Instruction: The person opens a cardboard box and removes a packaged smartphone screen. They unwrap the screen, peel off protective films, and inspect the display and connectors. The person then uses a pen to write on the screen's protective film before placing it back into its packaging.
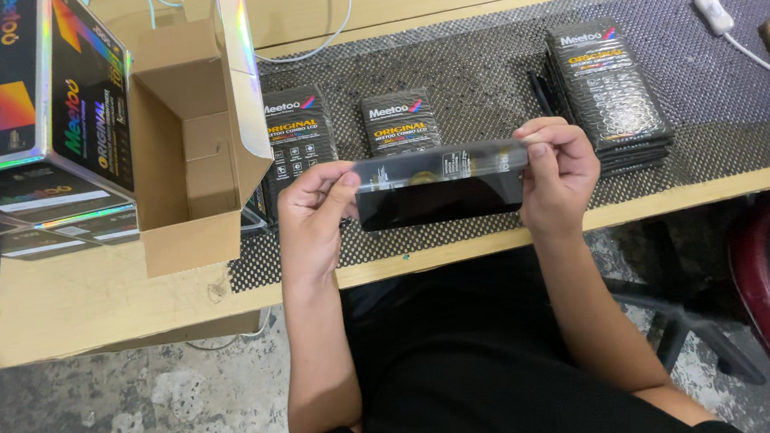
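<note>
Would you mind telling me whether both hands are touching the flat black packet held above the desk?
Touching. The head view shows the left hand gripping one end of the flat black packet and the right hand gripping the other.

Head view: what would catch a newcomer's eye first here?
The left hand and right hand hold a long dark packet by its ends, level above the table edge. Behind it, a stack of black packets sits on the mesh mat, and an open cardboard box lies at left.
</note>
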